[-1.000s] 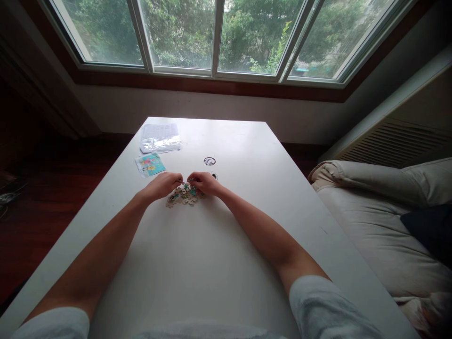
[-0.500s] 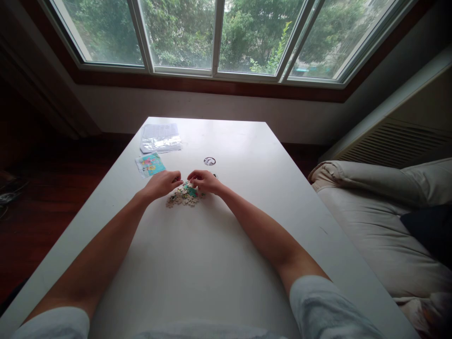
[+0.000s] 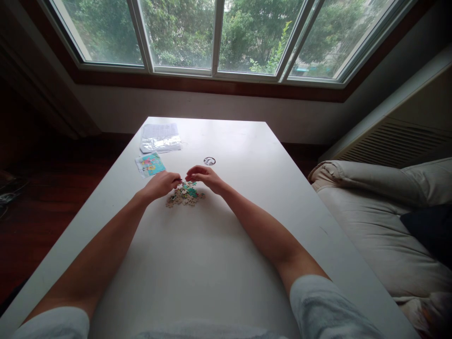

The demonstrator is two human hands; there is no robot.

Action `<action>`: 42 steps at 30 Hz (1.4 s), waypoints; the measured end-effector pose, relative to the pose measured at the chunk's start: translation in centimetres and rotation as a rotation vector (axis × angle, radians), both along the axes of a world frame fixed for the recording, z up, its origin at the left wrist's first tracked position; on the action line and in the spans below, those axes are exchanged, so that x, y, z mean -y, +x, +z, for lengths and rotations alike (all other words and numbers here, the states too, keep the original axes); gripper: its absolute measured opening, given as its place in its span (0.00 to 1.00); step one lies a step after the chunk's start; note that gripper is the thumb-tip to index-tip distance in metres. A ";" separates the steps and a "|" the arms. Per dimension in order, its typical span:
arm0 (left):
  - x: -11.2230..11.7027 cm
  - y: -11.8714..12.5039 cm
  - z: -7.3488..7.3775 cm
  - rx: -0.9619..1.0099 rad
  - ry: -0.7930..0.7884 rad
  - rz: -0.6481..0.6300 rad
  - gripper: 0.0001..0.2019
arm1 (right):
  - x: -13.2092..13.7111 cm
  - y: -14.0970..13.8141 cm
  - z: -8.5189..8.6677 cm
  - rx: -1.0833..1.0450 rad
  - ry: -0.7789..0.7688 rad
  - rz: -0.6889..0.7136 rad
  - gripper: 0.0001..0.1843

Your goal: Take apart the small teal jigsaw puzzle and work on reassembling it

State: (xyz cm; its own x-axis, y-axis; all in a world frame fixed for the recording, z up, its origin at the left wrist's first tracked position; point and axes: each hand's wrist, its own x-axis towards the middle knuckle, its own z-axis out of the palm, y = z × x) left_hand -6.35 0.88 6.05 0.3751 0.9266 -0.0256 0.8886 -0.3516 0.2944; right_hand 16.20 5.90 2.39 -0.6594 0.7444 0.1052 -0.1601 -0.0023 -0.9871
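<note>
jigsaw pieces lie heaped on the white table, likely light and stiff, best pinched by their edges; whether the left hand or right hand grips one, i cannot tell.

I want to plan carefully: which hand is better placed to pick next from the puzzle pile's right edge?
Probably the right hand: nearer that edge of the puzzle pile. The left hand is at its opposite side.
</note>
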 end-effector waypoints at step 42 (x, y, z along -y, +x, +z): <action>1.2 -1.6 1.9 -0.230 -0.254 0.025 0.31 | 1.0 0.0 0.6 0.823 0.743 0.042 0.13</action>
